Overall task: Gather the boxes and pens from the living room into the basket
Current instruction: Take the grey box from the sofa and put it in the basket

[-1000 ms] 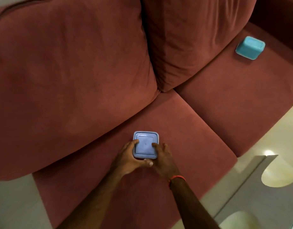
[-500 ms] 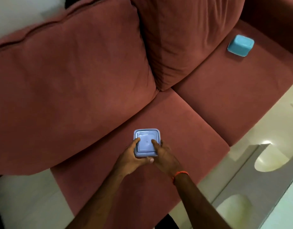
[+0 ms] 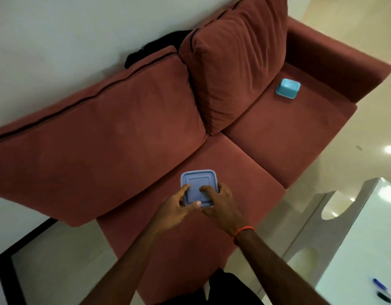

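- Lidded box [image 3: 198,182]: lid faces up; outline is near square, no evident long axis; located over the near seat of the sofa [image 3: 252,166].
- Left hand [image 3: 174,209], right hand [image 3: 222,204]: forearms extended forward, fingers curled, gripping the lidded box at its near edge and sides.

Lilac sq box [image 3: 199,186] held over seat [image 3: 245,170]; teal box [image 3: 287,88] nr armrest [image 3: 335,69].

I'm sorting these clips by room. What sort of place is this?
Most likely a home living room: a red cushioned sofa against the wall, a glossy pale floor, and a white table with pens on it.
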